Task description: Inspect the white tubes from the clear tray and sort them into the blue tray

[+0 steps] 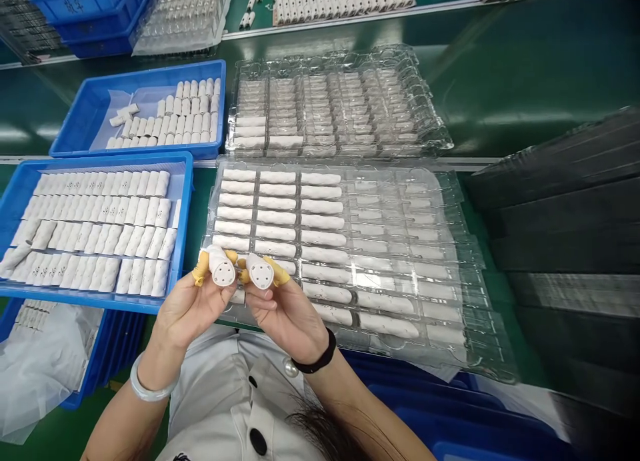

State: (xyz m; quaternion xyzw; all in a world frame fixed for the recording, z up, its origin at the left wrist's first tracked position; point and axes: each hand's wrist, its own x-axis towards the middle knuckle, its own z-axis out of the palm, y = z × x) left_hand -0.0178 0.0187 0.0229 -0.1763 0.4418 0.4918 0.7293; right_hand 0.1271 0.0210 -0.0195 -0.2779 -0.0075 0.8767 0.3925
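Two white cylinders are held side by side over the front left part of a clear plastic tray, their round ends with several small holes turned up toward me. My left hand [187,311] is closed around one white cylinder [223,272]. The other white cylinder [261,274] is gripped by the fingers of my right hand [295,321]. Yellow finger covers show on fingertips of both hands. Beneath them, the clear plastic tray [385,244] carries rows of similar white pieces lying in its pockets.
To the left stands a blue bin [188,201] packed with white cylinders; behind it is another blue bin [150,73]. A second clear tray [425,108] sits at the back. A dark stack [560,234] rises on the right. Blue crates [95,8] occupy the far left shelf.
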